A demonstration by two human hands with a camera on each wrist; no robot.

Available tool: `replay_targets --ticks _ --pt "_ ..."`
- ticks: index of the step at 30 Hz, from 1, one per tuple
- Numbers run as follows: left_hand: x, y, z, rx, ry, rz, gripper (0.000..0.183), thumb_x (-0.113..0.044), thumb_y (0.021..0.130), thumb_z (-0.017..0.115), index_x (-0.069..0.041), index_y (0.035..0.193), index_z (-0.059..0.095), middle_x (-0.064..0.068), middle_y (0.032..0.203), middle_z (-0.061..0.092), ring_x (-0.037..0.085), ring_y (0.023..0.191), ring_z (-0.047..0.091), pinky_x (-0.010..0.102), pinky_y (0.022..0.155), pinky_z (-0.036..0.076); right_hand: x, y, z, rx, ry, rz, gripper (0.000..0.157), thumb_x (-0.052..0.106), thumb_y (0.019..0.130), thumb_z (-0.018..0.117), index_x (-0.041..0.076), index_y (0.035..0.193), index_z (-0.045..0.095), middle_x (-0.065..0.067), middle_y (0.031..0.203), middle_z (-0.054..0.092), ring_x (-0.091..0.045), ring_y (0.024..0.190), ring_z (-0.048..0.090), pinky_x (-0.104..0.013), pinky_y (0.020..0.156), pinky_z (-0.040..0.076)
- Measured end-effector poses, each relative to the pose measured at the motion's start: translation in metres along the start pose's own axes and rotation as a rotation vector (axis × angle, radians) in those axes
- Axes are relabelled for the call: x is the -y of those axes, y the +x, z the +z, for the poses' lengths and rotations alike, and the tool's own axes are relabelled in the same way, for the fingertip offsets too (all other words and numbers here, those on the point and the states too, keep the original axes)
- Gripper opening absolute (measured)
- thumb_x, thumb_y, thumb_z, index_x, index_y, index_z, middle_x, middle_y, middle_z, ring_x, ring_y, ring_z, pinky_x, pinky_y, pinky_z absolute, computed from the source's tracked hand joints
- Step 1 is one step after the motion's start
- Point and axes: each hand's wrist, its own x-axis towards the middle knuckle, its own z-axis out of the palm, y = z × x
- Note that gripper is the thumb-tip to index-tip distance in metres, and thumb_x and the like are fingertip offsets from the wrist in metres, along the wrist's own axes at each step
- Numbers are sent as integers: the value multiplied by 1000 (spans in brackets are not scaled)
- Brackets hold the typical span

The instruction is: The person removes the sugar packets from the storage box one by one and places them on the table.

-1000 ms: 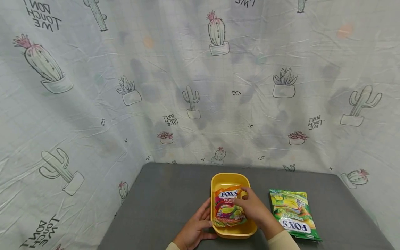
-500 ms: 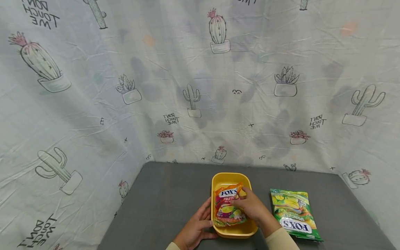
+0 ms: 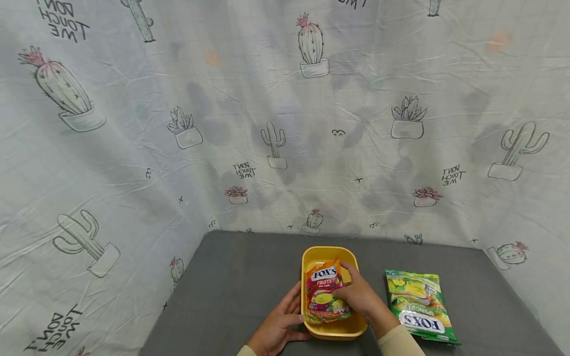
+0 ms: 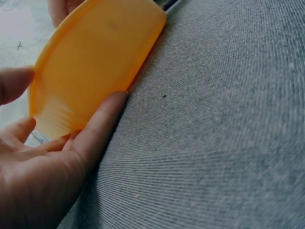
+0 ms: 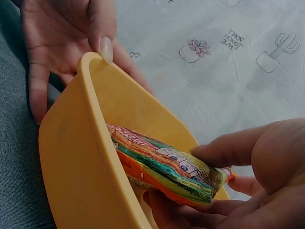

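An orange and purple FOX'S Fruits candy bag (image 3: pixel 321 300) lies inside a yellow plastic tub (image 3: pixel 328 334). My right hand (image 3: pixel 361 295) grips the bag by its right side, thumb on the printed face. The right wrist view shows the fingers under the candy bag (image 5: pixel 164 164) and its near end raised at a slant beside the tub wall. At the tub's left side, my left hand (image 3: pixel 281 324) holds it with the thumb at the rim. Seen from the left wrist, fingers of the left hand (image 4: pixel 57 167) lie along the tub's outer wall, down by the cloth.
A green and yellow FOX'S Spring Tea candy bag (image 3: pixel 418 304) lies flat to the right of the right forearm, its print upside down. Grey cloth (image 3: pixel 231 282) covers the table. Behind and to the left hangs a pale curtain (image 3: pixel 285 109) printed with cacti.
The bag's top end has shifted a little away and to the left, and its right side has tilted up. The right hand has moved slightly with it; left hand and tub stay put.
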Motion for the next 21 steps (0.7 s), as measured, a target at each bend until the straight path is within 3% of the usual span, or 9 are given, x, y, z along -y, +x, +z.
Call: replay_targets --ticks 7,21 --pt "0 0 0 6 -3 -4 86 -3 106 58 -16 178 12 22 175 26 39 145 47 68 94 54 -4 2 0 10 -9 2 98 -12 83 78 6 167 31 -27 116 65 -35 93 71 -55 77 62" --pt "0 0 -1 7 -11 -4 86 -3 105 58 -18 178 14 20 174 29 40 144 48 69 94 53 -5 1 1 -6 -67 -23 91 -15 87 75 8 166 35 -26 110 65 -34 87 72 -52 71 63"
